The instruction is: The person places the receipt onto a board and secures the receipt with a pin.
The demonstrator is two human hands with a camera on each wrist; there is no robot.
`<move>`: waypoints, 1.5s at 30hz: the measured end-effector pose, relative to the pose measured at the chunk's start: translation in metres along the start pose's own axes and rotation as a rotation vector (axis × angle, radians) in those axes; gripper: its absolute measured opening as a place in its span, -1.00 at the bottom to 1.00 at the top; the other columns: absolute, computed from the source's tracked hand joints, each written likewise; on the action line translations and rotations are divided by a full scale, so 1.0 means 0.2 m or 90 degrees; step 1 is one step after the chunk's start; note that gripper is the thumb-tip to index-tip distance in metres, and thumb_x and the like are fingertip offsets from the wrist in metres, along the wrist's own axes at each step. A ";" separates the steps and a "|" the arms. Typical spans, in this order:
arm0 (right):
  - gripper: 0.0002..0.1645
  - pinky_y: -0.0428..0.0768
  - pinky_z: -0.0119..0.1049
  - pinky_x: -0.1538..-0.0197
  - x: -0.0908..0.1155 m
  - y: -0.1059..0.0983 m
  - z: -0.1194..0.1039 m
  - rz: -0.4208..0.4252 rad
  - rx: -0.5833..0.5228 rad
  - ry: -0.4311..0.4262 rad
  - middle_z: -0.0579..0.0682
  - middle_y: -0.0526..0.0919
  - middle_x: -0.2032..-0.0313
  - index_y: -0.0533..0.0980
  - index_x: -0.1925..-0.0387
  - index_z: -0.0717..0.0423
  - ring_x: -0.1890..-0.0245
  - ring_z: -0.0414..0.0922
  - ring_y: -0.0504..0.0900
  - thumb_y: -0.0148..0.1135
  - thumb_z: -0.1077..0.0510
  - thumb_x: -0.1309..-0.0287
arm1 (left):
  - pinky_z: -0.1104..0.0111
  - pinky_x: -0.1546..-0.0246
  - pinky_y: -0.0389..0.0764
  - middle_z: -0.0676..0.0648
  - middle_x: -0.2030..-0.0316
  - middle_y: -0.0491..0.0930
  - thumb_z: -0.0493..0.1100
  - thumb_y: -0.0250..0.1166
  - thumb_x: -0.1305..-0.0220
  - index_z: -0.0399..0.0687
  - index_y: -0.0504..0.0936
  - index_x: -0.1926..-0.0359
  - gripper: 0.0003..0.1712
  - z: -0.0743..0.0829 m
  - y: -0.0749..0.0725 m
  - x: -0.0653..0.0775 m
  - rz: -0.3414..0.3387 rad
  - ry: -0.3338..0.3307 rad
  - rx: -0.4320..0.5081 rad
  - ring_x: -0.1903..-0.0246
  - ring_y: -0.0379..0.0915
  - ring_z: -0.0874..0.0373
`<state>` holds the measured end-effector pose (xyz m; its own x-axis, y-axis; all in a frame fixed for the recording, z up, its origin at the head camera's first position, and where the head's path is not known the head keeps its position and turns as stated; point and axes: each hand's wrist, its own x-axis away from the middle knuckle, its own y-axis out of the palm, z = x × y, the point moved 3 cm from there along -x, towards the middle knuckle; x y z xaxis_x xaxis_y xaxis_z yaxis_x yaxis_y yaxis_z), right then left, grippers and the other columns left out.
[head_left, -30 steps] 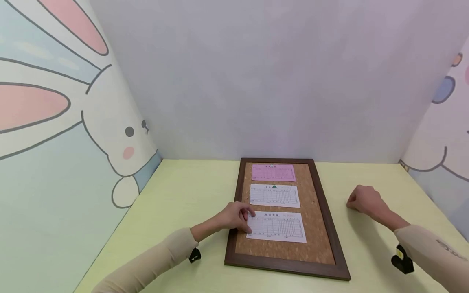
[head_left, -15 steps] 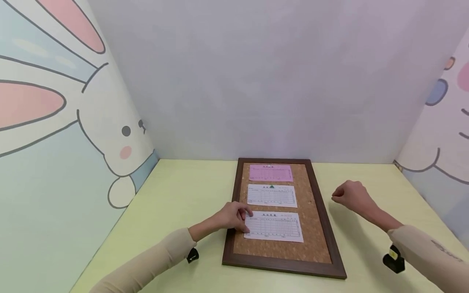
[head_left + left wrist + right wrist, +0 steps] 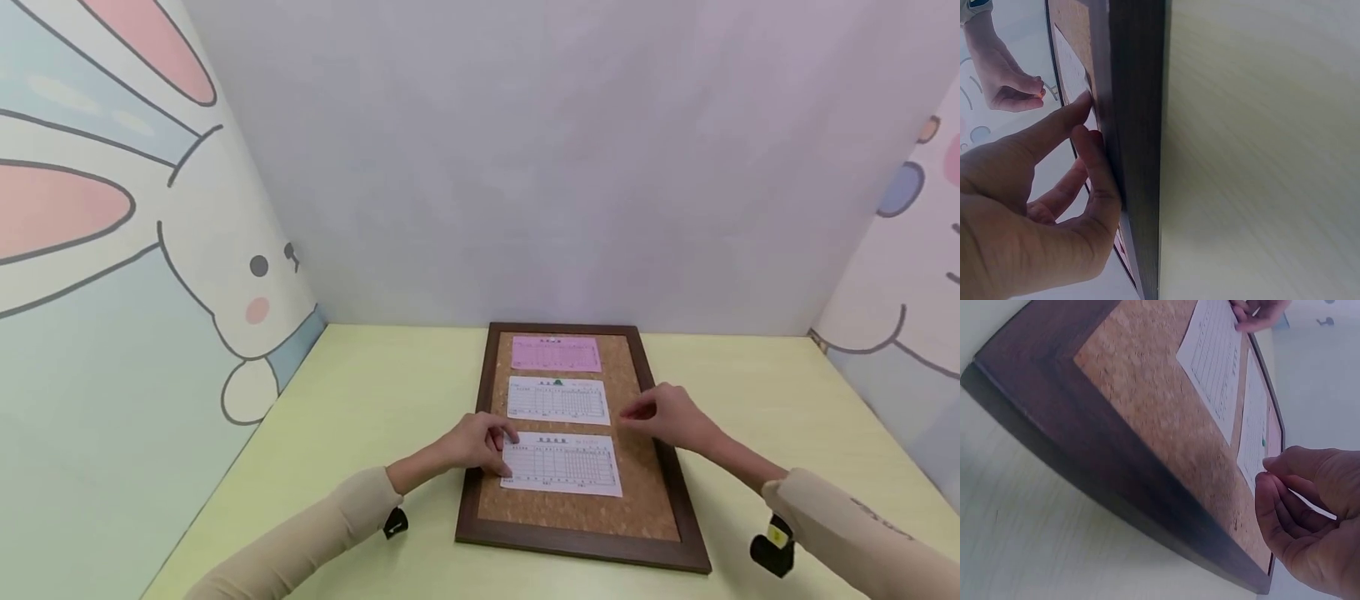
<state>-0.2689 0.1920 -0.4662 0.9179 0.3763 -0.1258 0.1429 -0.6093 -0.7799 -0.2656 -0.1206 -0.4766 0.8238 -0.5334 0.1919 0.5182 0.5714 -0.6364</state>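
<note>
A brown-framed corkboard (image 3: pixel 637 508) lies on the table with three printed receipt slips on it. My left hand (image 3: pixel 474 442) reaches over its left edge, thumb and fingertips resting on the left end of the lowest white slip (image 3: pixel 566 465). Over the cork, right of the slips, my right hand (image 3: pixel 671 415) pinches a small red push pin (image 3: pixel 1040 94), mostly hidden by the fingertips. A green push pin (image 3: pixel 558 382) stands at the top of the middle white slip (image 3: pixel 558 402). A pale pin (image 3: pixel 552 339) sits on the pink slip (image 3: pixel 555 355).
The pale yellow table (image 3: pixel 390 383) extends on both sides of the corkboard. A grey-white wall (image 3: pixel 555 167) rises behind it. Side walls with cartoon animals, such as a rabbit (image 3: pixel 225 292), stand left and right.
My right hand has moved left from the table over the corkboard's right side, toward the slips. The left hand stays on the lowest slip.
</note>
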 end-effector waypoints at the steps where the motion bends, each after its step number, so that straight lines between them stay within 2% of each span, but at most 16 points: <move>1: -0.85 0.56 -0.45 0.41 -0.01 0.02 -0.02 -0.015 -0.017 -0.004 0.00 0.79 0.38 0.75 0.28 0.26 0.47 -0.28 0.56 0.48 0.23 -0.13 | 0.52 0.57 0.40 -0.10 0.44 0.52 -0.40 0.62 0.09 -0.29 0.68 0.13 -0.56 0.00 0.00 0.00 0.000 0.000 -0.001 0.56 0.34 0.25; 7: -0.82 0.62 -0.48 0.31 -0.04 0.09 -0.10 -0.108 -0.109 -0.036 0.03 0.81 0.31 0.75 0.21 0.28 0.39 -0.29 0.61 0.44 0.23 -0.19 | 0.51 0.55 0.40 -0.13 0.41 0.53 -0.39 0.62 0.07 -0.28 0.68 0.11 -0.56 0.01 -0.03 -0.01 -0.003 0.001 -0.006 0.54 0.34 0.24; 12: -0.82 0.62 -0.51 0.27 -0.04 0.16 -0.12 -0.139 -0.157 -0.068 0.08 0.82 0.27 0.75 0.20 0.29 0.37 -0.32 0.60 0.42 0.24 -0.21 | 0.50 0.57 0.41 -0.10 0.43 0.51 -0.40 0.62 0.08 -0.27 0.67 0.14 -0.56 0.00 -0.02 -0.02 -0.007 -0.011 0.004 0.56 0.35 0.24; 15: -0.81 0.59 -0.51 0.28 -0.04 0.20 -0.13 -0.152 -0.196 -0.052 0.12 0.81 0.27 0.74 0.19 0.33 0.39 -0.31 0.58 0.41 0.25 -0.22 | 0.50 0.56 0.41 -0.11 0.43 0.52 -0.40 0.63 0.09 -0.26 0.68 0.14 -0.56 -0.01 -0.01 -0.01 -0.008 -0.012 0.009 0.55 0.34 0.24; 18: -0.80 0.54 -0.49 0.30 -0.06 0.23 -0.14 -0.158 -0.215 -0.022 0.09 0.81 0.25 0.74 0.18 0.27 0.36 -0.28 0.57 0.41 0.21 -0.23 | 0.49 0.55 0.39 -0.14 0.41 0.53 -0.39 0.63 0.08 -0.26 0.68 0.13 -0.56 0.00 -0.01 -0.01 -0.006 -0.007 0.011 0.54 0.34 0.24; 24: -0.79 0.50 -0.44 0.32 -0.12 0.29 -0.15 -0.143 -0.215 0.028 0.03 0.80 0.22 0.76 0.17 0.17 0.33 -0.20 0.56 0.42 0.12 -0.25 | 0.50 0.56 0.39 -0.10 0.43 0.52 -0.39 0.63 0.09 -0.26 0.68 0.15 -0.57 0.00 -0.01 -0.01 -0.006 -0.009 0.012 0.55 0.34 0.24; 29: -0.81 0.49 -0.43 0.40 -0.15 0.32 -0.17 -0.106 -0.201 0.058 0.00 0.80 0.27 0.77 0.19 0.14 0.43 -0.21 0.53 0.42 0.12 -0.24 | 0.50 0.57 0.40 -0.10 0.43 0.52 -0.39 0.63 0.09 -0.25 0.68 0.15 -0.57 -0.01 -0.01 -0.02 -0.006 -0.006 0.013 0.57 0.35 0.25; 33: -0.84 0.46 -0.40 0.39 -0.16 0.36 -0.19 -0.079 -0.179 0.085 -0.05 0.80 0.27 0.78 0.22 0.07 0.42 -0.21 0.52 0.44 0.08 -0.23 | 0.51 0.58 0.41 -0.11 0.43 0.51 -0.41 0.63 0.10 -0.26 0.68 0.15 -0.56 -0.02 -0.01 -0.01 -0.003 -0.004 0.016 0.58 0.36 0.26; 41: -0.84 0.48 -0.40 0.33 -0.15 0.38 -0.19 -0.056 -0.160 0.098 -0.05 0.80 0.22 0.78 0.20 0.05 0.34 -0.19 0.53 0.43 0.10 -0.24 | 0.53 0.60 0.41 -0.02 0.47 0.48 -0.42 0.62 0.10 -0.28 0.67 0.16 -0.58 -0.02 0.00 0.00 -0.001 -0.008 0.031 0.61 0.36 0.28; 45: -0.84 0.47 -0.40 0.33 -0.14 0.36 -0.18 -0.060 -0.168 0.082 -0.02 0.80 0.21 0.78 0.18 0.08 0.34 -0.17 0.53 0.41 0.14 -0.25 | 0.52 0.59 0.38 -0.02 0.47 0.48 -0.40 0.63 0.10 -0.27 0.68 0.17 -0.58 -0.01 0.00 -0.01 0.003 -0.006 0.018 0.59 0.33 0.28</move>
<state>-0.2719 0.1128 -0.4972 0.9331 0.3583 0.0315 0.3052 -0.7424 -0.5964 -0.2678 -0.1211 -0.4791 0.8278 -0.5256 0.1961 0.5211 0.5908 -0.6159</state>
